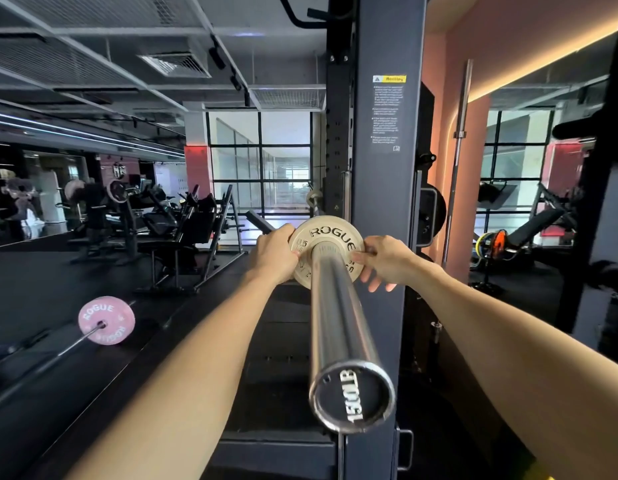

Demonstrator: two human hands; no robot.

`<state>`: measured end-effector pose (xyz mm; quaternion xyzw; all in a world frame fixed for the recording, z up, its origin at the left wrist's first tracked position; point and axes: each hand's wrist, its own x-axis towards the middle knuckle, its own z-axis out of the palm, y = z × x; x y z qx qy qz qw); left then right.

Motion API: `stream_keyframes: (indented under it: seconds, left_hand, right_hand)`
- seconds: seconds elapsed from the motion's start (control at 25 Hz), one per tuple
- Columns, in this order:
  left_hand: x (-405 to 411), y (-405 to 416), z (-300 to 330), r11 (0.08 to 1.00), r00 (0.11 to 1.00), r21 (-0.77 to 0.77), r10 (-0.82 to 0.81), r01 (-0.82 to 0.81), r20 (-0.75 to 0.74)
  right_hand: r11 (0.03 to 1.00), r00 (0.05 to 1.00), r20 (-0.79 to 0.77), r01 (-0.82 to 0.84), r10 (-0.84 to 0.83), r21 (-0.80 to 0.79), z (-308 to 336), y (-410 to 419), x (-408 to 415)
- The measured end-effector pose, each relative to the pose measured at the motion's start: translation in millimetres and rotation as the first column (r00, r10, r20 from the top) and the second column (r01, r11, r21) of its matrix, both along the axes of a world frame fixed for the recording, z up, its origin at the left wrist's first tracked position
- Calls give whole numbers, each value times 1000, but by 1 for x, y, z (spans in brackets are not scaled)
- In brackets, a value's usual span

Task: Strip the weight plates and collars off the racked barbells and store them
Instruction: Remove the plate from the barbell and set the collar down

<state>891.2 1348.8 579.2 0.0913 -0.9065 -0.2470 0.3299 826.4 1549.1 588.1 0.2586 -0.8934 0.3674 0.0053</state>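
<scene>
The barbell sleeve [338,327] runs toward the camera, its end cap reading "1500LB". Seated far up it, a small cream plate [325,251] marked "ROGUE" looks light, rigid and smooth; the rim is the place to hold. The left hand [278,256] and right hand [383,259] each grip opposite edges. Beyond, a pink "ROGUE" plate [106,320] sits on another bar.

Arms: both bare, stretched forward and nearly straight, converging ahead.
Left hand [278,252]: fingers curled round the left rim of the plate [326,251], thumb on its face.
Right hand [382,261]: thumb on the right rim, fingers spread and reaching behind it, tips showing below.
</scene>
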Motion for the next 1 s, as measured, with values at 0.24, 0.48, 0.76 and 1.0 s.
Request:
stream_keyframes:
  seconds: [0.24,0.48,0.76,1.0]
  left_hand:
    - [-61,-22,1,999,999,-19,35,-35,-5]
    - [-98,-34,1,999,999,-7,39,-39,17]
    - [-102,-38,-2,1000,997,-4,22,-22,73]
    - [-52,-71,-16,999,981,38,10,-18,192]
  right_hand:
    - [1000,1000,6,9,-9,-9,-1,-24,-62]
    - [1000,1000,9,-1,0,20,-2,-37,-101]
    - [998,999,-7,46,-45,36,-9,-38,-103]
    - [994,998,-4,57,-57,91,-50,-49,-77]
